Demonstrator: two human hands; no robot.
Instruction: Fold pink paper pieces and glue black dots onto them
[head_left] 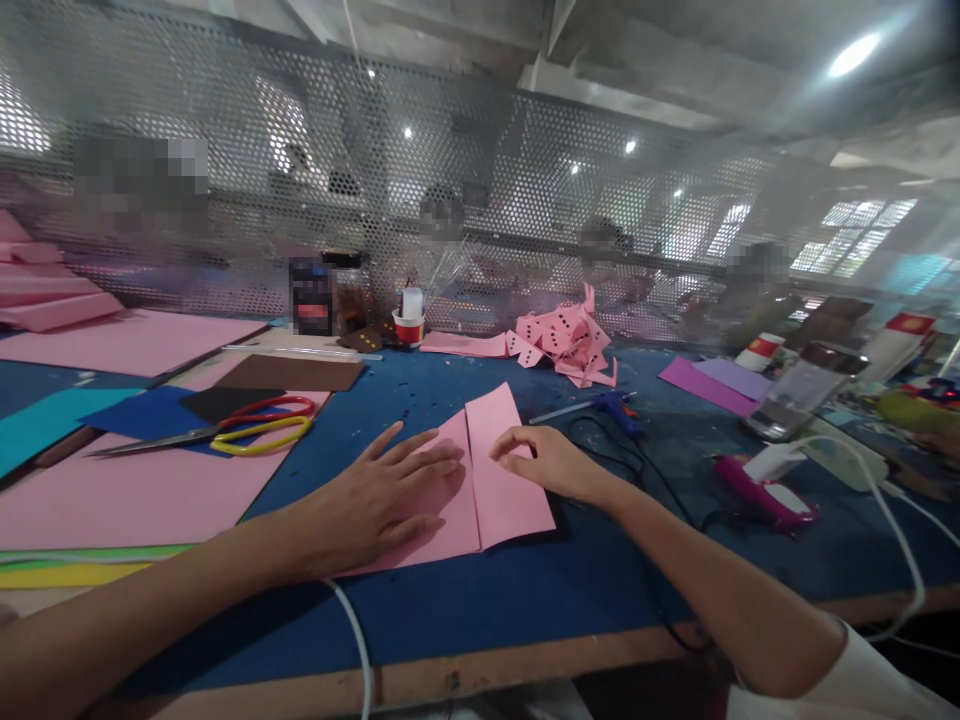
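Note:
A pink sheet of paper (511, 505) lies in front of me on the blue table. Its right part is folded over, with the flap's edge running down the middle. My left hand (375, 500) rests flat on the left part of the sheet, fingers spread. Over the folded flap is my right hand (551, 460), its fingers loosely bent and their tips at the paper. A small gap shows between thumb and forefinger, and I see nothing held there. To the left, scissors with red and yellow handles (262, 425) lie on more sheets.
A blue glue gun (619, 412) with a dark cord lies beyond my right hand; a magenta tool (765, 490) is farther right. Pink dotted cut-outs (562, 340) are heaped against the perforated screen (480, 150). A white cable (352, 630) crosses the table's front edge.

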